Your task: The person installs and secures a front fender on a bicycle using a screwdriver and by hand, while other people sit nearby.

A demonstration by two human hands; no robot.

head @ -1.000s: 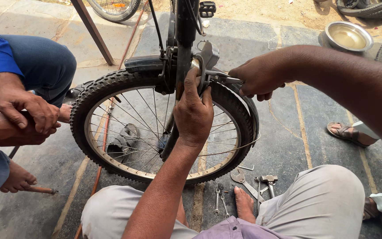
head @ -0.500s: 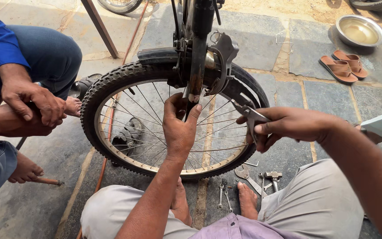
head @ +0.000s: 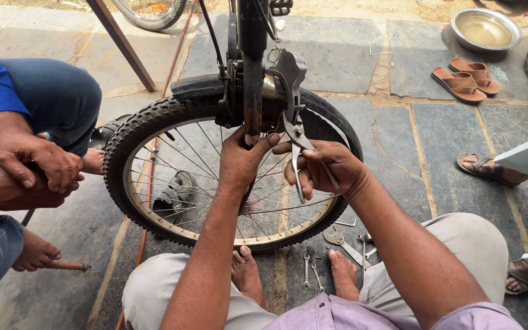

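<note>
Gripping one fork [head: 253, 91], left hand [head: 239, 162]; right hand [head: 325, 168] squeezes one pliers [head: 297, 146].

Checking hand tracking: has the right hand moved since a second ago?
Yes. The right hand came off the top of the tyre, right of the fork, swung out right, and now sits lower beside the fork holding pliers.

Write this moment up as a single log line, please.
left hand: grips fork leg | right hand: holds pliers at brake | wheel: upright
</note>
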